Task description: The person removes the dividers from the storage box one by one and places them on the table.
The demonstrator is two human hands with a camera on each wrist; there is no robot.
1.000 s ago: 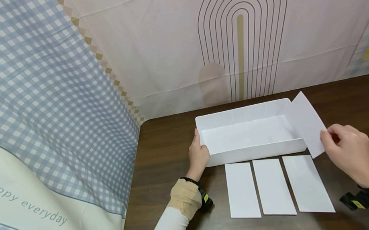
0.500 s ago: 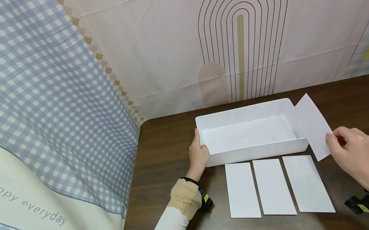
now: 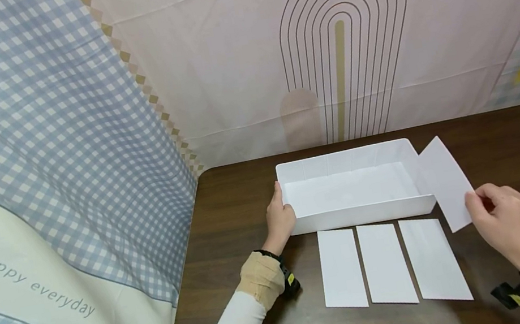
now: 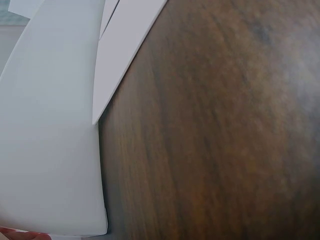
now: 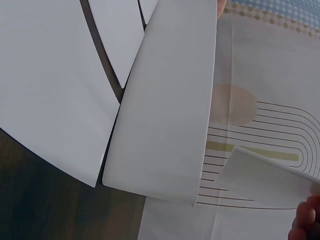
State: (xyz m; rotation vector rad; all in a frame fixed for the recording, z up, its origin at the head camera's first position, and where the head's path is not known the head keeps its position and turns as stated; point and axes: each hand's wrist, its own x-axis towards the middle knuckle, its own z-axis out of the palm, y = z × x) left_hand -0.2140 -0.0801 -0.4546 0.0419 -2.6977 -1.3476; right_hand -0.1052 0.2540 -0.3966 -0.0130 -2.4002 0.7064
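A long white open-topped box point(image 3: 359, 215) stands on the dark wooden table, with faint vertical lines on its inner back wall. My left hand point(image 3: 279, 222) rests against its left end, fingers extended along the outside. Beyond the box's right end, my right hand point(image 3: 510, 223) pinches a thin white panel point(image 3: 448, 185) by its right edge, between thumb and fingers. That panel is raised and tilted, overlapping the box's right end in the head view. In the right wrist view the panel point(image 5: 265, 177) shows beside my fingertips point(image 5: 304, 217). Three similar white panels point(image 3: 341, 269) lie side by side in front of the box.
The brown table point(image 3: 238, 200) reaches back to a pale cloth point(image 3: 225, 76) printed with arches. A blue checked cloth point(image 3: 79, 129) hangs at the left. The rightmost panel point(image 3: 435, 259) on the table lies close to the box's front wall.
My right hand has moved a little to the right and toward me, carrying the pinched panel away from the box. My left hand, the box and the lying panels look unmoved.
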